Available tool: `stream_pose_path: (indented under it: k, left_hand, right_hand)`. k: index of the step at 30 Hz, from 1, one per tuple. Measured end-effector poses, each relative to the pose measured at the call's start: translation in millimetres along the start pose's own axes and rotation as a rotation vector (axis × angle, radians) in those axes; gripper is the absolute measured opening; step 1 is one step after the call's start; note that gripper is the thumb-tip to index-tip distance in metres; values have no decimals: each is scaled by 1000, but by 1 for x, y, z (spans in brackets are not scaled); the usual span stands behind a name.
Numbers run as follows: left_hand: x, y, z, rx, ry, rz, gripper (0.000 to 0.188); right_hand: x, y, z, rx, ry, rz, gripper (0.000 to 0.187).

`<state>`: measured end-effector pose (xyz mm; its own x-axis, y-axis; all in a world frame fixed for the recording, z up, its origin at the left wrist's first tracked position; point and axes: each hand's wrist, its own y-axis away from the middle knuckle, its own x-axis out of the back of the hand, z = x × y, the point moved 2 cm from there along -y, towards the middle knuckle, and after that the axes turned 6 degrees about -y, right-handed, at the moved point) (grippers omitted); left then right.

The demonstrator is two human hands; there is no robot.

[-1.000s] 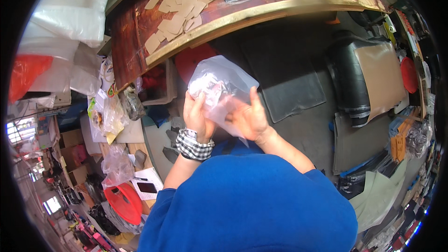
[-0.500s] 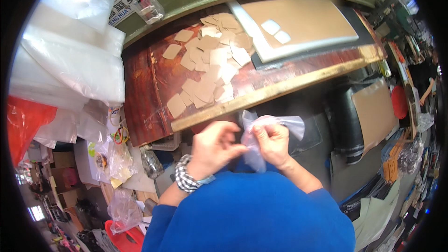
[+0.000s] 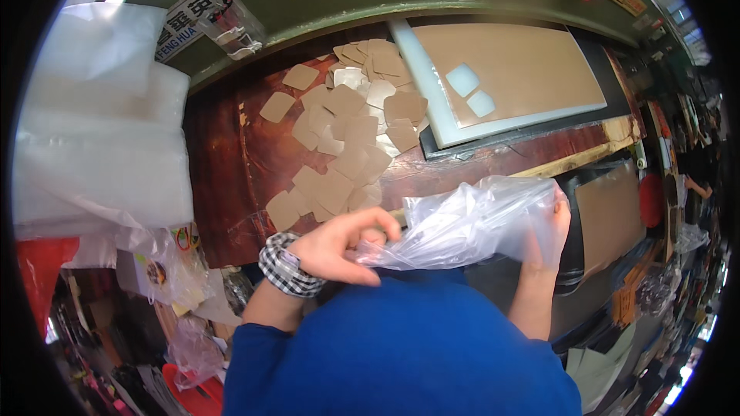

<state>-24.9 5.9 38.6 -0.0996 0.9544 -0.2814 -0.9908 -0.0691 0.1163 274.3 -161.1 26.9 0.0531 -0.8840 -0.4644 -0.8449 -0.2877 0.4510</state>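
Stretching from the left hand [image 3: 339, 248] to the right hand [image 3: 550, 223], a clear plastic bag [image 3: 474, 219] hangs just in front of the blue shirt [image 3: 401, 339]. The left curls loosely at its bunched end, thumb apart, the right bends at the other end, partly behind the plastic, and whether either pinches it I cannot tell.

Right hand [image 3: 551, 233] perhaps inside clear plastic [image 3: 478, 219]

The bag [image 3: 486, 219] spans between left hand [image 3: 339, 246] and right hand [image 3: 560, 222], before the table [image 3: 220, 169]. On the table, cutouts [image 3: 348, 100] lie left of the foam [image 3: 422, 85]. Atop that lies a sheet [image 3: 532, 69] bearing two pieces [image 3: 463, 79].
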Motion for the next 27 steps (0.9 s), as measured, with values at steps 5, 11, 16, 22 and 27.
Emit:
stream_pose_path:
  k: [5, 11, 16, 22, 27]
  left_hand:
    - [63, -26, -27, -322, 493, 783, 8]
    - [43, -52, -92, 202, -72, 1024, 16]
    - [36, 12, -90, 146, -1371, 1378, 54]
    - [53, 11, -91, 622, -1438, 1523, 92]
    - [25, -19, -85, 510, -1569, 1255, 82]
  right_hand:
    - [2, -5, 1, -536, 465, -819, 31]
    - [10, -65, -37, -549, -431, -1274, 58]
    - [3, -118, -40, -36, 451, -805, 99]
    - [-15, -126, 45, 449, 954, -950, 81]
    - [-11, -138, 63, 336, 1241, -895, 78]
